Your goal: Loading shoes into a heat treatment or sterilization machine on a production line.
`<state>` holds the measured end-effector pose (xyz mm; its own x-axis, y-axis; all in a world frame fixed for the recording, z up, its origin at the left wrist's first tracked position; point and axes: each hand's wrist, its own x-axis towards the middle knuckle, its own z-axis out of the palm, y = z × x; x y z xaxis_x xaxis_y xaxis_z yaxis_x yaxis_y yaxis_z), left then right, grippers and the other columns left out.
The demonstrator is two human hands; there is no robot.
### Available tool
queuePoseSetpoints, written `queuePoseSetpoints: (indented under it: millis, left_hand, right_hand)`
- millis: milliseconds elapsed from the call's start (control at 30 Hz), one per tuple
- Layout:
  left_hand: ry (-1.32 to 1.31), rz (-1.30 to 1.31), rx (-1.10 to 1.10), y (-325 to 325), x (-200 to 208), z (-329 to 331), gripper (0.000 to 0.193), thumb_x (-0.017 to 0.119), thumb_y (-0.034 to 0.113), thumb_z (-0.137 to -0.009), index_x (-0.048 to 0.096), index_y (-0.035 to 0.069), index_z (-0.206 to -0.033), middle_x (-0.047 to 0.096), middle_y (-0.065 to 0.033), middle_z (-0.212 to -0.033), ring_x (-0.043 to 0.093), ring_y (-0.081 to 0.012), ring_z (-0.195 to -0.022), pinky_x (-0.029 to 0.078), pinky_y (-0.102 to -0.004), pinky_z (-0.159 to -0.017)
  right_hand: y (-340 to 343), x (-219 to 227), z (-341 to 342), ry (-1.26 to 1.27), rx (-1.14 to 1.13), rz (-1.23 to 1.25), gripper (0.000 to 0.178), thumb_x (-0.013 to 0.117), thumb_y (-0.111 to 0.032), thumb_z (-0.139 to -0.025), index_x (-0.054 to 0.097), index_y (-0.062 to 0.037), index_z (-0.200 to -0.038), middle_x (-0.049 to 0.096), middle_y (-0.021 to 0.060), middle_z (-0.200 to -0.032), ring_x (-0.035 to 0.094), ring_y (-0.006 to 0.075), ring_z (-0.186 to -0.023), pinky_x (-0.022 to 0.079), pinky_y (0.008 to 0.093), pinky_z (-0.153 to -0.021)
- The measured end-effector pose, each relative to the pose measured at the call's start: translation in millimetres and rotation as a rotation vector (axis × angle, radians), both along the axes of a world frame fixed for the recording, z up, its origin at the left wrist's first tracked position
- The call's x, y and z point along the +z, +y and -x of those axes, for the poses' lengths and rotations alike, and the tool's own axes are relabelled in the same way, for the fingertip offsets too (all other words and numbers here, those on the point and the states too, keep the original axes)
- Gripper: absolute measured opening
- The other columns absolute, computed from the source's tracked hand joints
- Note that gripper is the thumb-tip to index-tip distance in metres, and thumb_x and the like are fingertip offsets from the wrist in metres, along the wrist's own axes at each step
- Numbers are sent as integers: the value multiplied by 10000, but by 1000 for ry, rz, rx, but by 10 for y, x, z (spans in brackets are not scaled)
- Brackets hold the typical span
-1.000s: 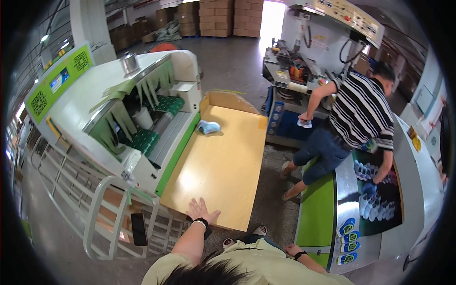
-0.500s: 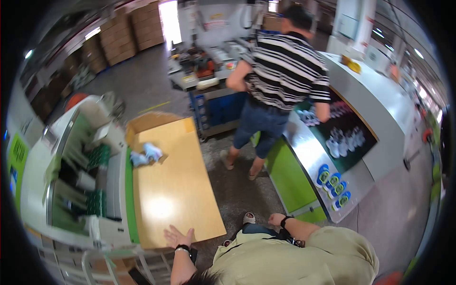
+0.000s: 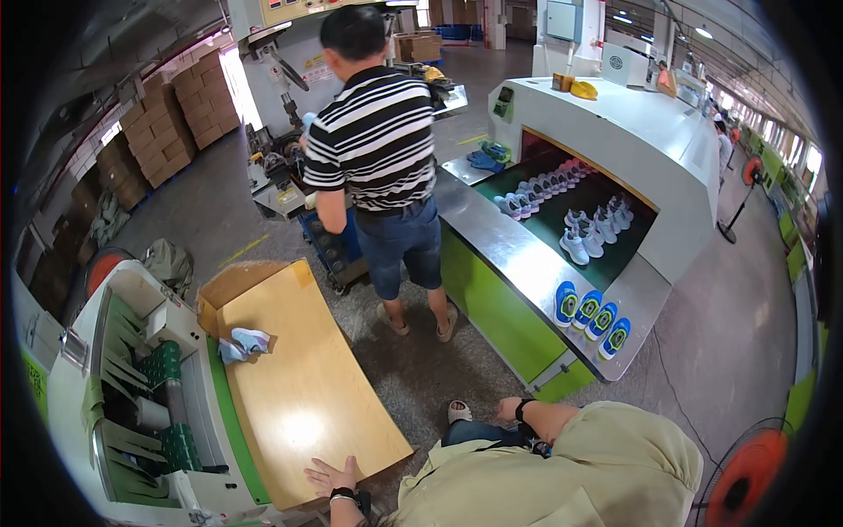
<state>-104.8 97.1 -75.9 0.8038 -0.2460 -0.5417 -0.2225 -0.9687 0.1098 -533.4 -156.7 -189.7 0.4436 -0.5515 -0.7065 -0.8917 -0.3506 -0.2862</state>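
The left hand (image 3: 332,477) lies palm down at the near edge of the wooden desk (image 3: 303,378), fingers spread and released, with nothing in its grip. A dark wristband (image 3: 345,496) sits on that wrist. The right hand (image 3: 509,408) hangs in front of the body, near the hip, its fingers partly bent — whether it holds anything, I cannot tell.

The pale blue shoes (image 3: 246,344) lie close together toward the far left of the desk, well apart from the left hand. Along the desk's left side runs a green edge of a white machine (image 3: 66,422), with green strips (image 3: 123,364) hanging over its openings.

Beyond the desk stands a co-worker (image 3: 378,140) in a striped shirt and blue shorts, back to the camera, facing a workstation. To the right, a white machine housing (image 3: 606,114) opens over a dark green belt (image 3: 549,224) that carries rows of light-coloured shoes (image 3: 599,230). A metal ledge (image 3: 492,233) runs in front of the belt — four blue and lime shoes (image 3: 591,318) sit in a row at its near corner. An orange fan (image 3: 746,481) stands at the lower right.
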Motion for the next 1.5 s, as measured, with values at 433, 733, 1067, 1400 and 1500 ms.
queuePoseSetpoints:
  millis: [433,733,1067,1400,1500]
  left_hand:
    - [-7,-28,9,-10,-92,-15,1245,613,778,-749,-119,216,-1583,-210,-184,-1626,-113,-370,-1517,84,-682,-1144]
    - [-10,-17,-1,-17,-84,-18,1242,606,783,-746,-108,209,-1585,-205,-196,-1624,-106,-382,-1515,97,-690,-1137]
    - [-9,22,-1,58,-75,6,1262,616,777,-741,-107,179,-1585,-191,-224,-1621,-101,-390,-1515,99,-685,-1138]
    - [57,90,16,19,74,65,1273,623,760,-745,-128,160,-1579,-236,-242,-1601,-167,-388,-1503,0,-671,-1149]
    - [50,109,19,37,75,64,1276,621,768,-737,-125,169,-1581,-233,-239,-1603,-172,-383,-1503,-4,-667,-1151]
  right_hand:
    - [139,154,-179,-138,-39,37,345,610,-357,-832,748,-47,-894,727,169,-869,697,346,-883,537,459,-816]
    - [103,53,-110,-79,-14,22,364,652,-397,-822,752,-90,-990,735,152,-953,693,324,-944,534,446,-850]
    - [97,-9,-80,-71,-19,10,307,691,-379,-811,756,-122,-966,740,118,-849,710,289,-819,552,415,-763]
    - [35,-59,26,-114,-117,-39,326,647,-379,-834,743,-90,-950,732,151,-965,687,334,-943,532,436,-851]
    - [33,-41,39,-112,-50,-14,337,645,-394,-843,741,-91,-954,733,143,-955,687,330,-931,530,436,-844]
